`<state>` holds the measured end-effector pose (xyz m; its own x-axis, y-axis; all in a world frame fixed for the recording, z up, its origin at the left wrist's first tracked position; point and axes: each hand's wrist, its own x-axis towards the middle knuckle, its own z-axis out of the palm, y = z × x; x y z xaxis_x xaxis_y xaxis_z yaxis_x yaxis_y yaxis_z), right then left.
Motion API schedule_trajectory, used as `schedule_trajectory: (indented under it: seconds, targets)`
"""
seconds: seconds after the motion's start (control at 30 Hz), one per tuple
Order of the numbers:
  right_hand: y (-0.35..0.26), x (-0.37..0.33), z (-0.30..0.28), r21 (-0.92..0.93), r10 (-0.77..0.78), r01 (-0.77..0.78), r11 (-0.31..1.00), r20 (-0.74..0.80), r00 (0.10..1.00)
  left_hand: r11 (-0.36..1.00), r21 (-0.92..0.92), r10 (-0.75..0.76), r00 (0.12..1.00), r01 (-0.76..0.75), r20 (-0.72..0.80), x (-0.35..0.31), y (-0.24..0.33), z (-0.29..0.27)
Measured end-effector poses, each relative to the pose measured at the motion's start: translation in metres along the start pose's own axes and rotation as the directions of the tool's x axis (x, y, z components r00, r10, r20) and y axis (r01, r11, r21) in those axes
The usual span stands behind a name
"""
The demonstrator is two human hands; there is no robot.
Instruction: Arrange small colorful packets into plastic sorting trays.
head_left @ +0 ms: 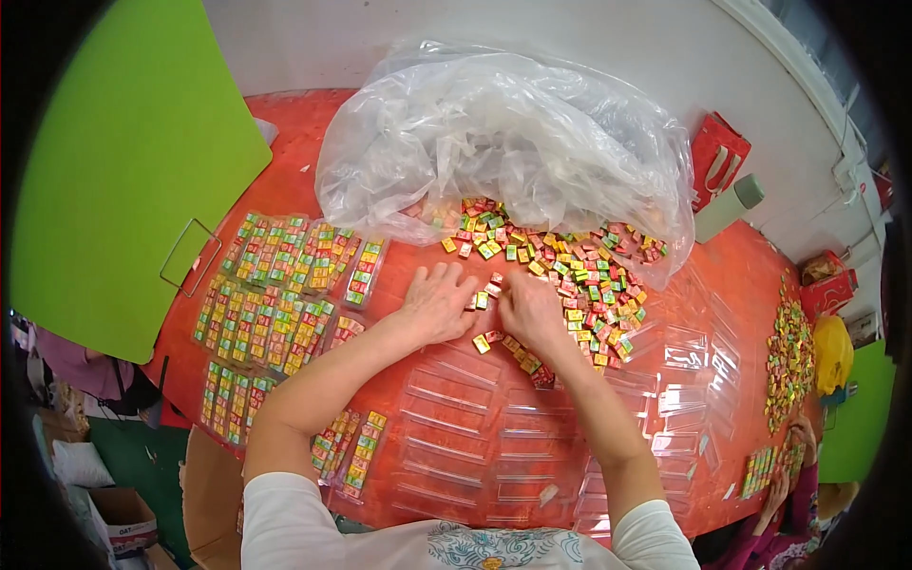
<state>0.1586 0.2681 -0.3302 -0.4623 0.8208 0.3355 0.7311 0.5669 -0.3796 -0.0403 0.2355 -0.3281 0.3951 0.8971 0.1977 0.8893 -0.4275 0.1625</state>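
Observation:
Small wrapped blocks in red, yellow and green, like wrapped candies, lie in a loose pile on the red table. A few blocks sit in the gap between my two hands. My left hand rests left of them, its fingers spread low over the table and the nearest blocks. My right hand is curled at the pile's left edge; what its fingers hold, if anything, is hidden. Below my right wrist lie more blocks. Empty clear plastic trays are spread in front of me.
Filled clear trays cover the table's left side, with more filled trays beside my left elbow. A large clear plastic bag partly covers the pile. A bottle stands at the right. Another person's hands work at far right.

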Motion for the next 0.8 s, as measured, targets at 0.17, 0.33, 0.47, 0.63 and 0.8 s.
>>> schedule_trajectory:
  seconds: [0.17, 0.33, 0.47, 0.63, 0.8]
  targets:
    - [-0.007, -0.013, 0.017, -0.1, -0.029, 0.03, 0.995, 0.014, 0.999, 0.999, 0.032, 0.032, 0.999, -0.032, 0.014, 0.011, 0.005, 0.023]
    - [0.0, -0.004, 0.031, -0.076, -0.001, 0.001, 0.997, 0.003, 1.0, 0.991, -0.115, -0.053, 0.995, 0.062, 0.084, 0.0, -0.011, -0.002]
    - [0.017, -0.005, 0.023, 0.111, -0.013, 0.01, 0.994, 0.027, 1.0, 0.963, -0.161, -0.154, 0.931, 0.216, 0.33, -0.008, -0.024, -0.029]
    - [-0.004, 0.0, 0.007, -0.117, -0.123, 0.156, 0.981, 0.254, 0.959, 0.962, -0.185, -0.139, 0.941, 0.202, 0.308, -0.014, -0.023, -0.013]
    - [-0.002, -0.004, 0.022, -0.175, -0.172, 0.21, 0.962, 0.21, 0.962, 0.972, -0.191, -0.095, 0.975, 0.135, 0.202, -0.009, -0.016, 0.007]
